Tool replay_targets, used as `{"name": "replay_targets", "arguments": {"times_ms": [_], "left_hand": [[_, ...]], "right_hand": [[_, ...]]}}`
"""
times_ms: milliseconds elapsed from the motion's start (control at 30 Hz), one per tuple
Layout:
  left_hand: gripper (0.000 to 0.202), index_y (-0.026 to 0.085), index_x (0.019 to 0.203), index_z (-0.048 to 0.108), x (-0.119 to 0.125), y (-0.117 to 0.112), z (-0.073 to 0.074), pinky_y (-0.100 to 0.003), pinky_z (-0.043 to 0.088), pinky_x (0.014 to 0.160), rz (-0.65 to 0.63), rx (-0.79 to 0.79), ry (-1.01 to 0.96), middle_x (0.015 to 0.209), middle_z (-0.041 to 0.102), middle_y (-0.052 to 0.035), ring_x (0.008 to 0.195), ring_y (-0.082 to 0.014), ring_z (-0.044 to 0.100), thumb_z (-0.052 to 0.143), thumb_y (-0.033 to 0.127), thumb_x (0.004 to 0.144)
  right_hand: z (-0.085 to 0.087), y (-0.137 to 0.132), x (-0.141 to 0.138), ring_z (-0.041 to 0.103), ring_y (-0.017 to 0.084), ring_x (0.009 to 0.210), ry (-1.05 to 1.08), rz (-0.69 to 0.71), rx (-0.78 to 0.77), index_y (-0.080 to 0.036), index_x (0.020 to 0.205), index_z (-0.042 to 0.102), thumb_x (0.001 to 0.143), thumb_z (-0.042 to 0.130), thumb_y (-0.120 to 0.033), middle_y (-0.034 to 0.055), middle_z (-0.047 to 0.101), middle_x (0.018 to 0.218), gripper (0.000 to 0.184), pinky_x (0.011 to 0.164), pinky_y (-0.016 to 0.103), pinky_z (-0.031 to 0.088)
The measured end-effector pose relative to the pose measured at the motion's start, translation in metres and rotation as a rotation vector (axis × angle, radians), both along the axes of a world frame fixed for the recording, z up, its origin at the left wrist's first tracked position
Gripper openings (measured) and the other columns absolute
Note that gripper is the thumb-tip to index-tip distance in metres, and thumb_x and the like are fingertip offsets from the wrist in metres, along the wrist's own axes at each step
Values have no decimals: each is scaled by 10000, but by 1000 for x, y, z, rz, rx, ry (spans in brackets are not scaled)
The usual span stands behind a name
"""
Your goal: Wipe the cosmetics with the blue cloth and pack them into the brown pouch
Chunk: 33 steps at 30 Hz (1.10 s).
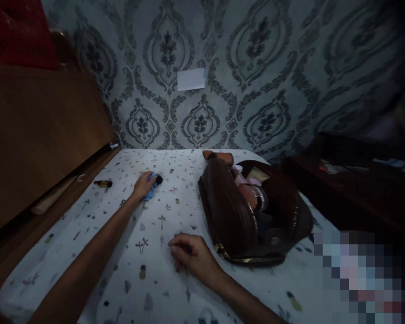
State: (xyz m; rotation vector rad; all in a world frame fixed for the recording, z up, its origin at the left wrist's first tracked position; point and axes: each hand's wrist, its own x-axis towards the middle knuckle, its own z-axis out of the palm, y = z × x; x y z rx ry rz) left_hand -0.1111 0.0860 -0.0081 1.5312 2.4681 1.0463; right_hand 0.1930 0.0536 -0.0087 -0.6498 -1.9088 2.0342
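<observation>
At the far middle of the bed-like white printed surface, my left hand (143,185) is closed on a crumpled blue cloth (150,193). A small dark, rounded object (159,179) touches the cloth beyond the fingertips; its kind is hard to make out. My right hand (197,258) rests lower down, fingers loosely bent and a little apart, with nothing seen in it. Close to its right lies a brown zip bag (227,207), gaping open. Inside show a round container with a pale rim (262,198) and pink items (241,179); deeper contents are dark.
A small gold and black tube (103,183) lies left of my left hand. Behind the bag is an orange-brown case (222,157). A wooden panel (43,148) borders the left side, and a patterned wall (202,121) stands behind. Dark furniture (344,193) is at right.
</observation>
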Motion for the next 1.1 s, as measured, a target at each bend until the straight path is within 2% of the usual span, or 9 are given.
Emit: {"name": "replay_targets", "arguments": {"times_ms": [133, 233, 333, 433, 567, 667, 767, 967, 1100], "left_hand": [[263, 173, 1067, 636, 13, -6, 8, -364, 546, 811, -154, -42, -5, 1006, 681, -36, 889, -185, 650, 608, 395, 929], [190, 222, 924, 628, 27, -10, 12, -326, 499, 797, -239, -63, 25, 864, 667, 8, 838, -197, 618, 620, 401, 858], [197, 244, 927, 593, 44, -15, 14, -332, 463, 819, -257, -32, 55, 923, 658, -4, 890, -222, 595, 575, 421, 843], [218, 241, 936, 554, 63, -22, 17, -322, 449, 777, -257, 10, 53, 938, 651, -13, 861, -215, 586, 540, 447, 866], [208, 243, 954, 551, 96, -40, 19, -296, 452, 746, -319, 35, 25, 944, 671, -5, 835, -196, 605, 572, 433, 871], [256, 250, 1012, 574, 121, -59, 16, -292, 468, 772, -402, 24, -3, 999, 695, -11, 898, -205, 638, 622, 446, 855], [314, 253, 1070, 590, 138, -76, 11, -294, 477, 828, -456, 18, -34, 1058, 711, -18, 972, -210, 655, 611, 493, 869], [238, 244, 1014, 604, 141, -84, 9, -268, 481, 726, -408, 21, -83, 877, 716, 16, 756, -162, 656, 493, 444, 949], [248, 228, 1069, 582, 139, -81, 11, -265, 493, 707, -416, 53, -106, 890, 713, 5, 741, -161, 654, 475, 408, 938]], "right_hand": [[-4, 1, 0, 528, 80, 462, 26, -48, -32, -165, 797, 649, 743, 657, -376, -43, 561, 621, 218, 464, 204, 430], [-6, 5, 1, 517, 71, 466, 30, -79, -1, -158, 814, 656, 752, 644, -352, -33, 574, 636, 204, 430, 176, 373], [-4, 8, 4, 522, 74, 481, 30, -97, 44, -159, 833, 654, 767, 638, -360, -23, 589, 654, 212, 428, 176, 349], [-3, 10, 8, 555, 92, 519, 42, -108, 82, -163, 890, 653, 805, 635, -403, -14, 604, 687, 255, 469, 194, 397], [-10, 13, 10, 621, 126, 697, 103, -210, 158, -169, 1206, 602, 841, 604, -381, 67, 636, 999, 422, 519, 213, 459], [-21, 21, 8, 623, 148, 834, 142, -302, 298, -181, 1331, 542, 826, 597, -299, 104, 580, 1171, 522, 669, 276, 533], [-29, 27, 5, 624, 156, 865, 148, -321, 375, -221, 1336, 551, 782, 639, -225, 77, 571, 1144, 560, 798, 339, 543], [-27, 26, 1, 605, 125, 749, 129, -254, 398, -250, 1264, 591, 704, 686, -125, 37, 528, 1089, 582, 671, 295, 549], [-22, 23, 2, 590, 115, 727, 69, -232, 491, -249, 1274, 569, 724, 705, -109, 26, 515, 1074, 583, 696, 304, 544]]}}
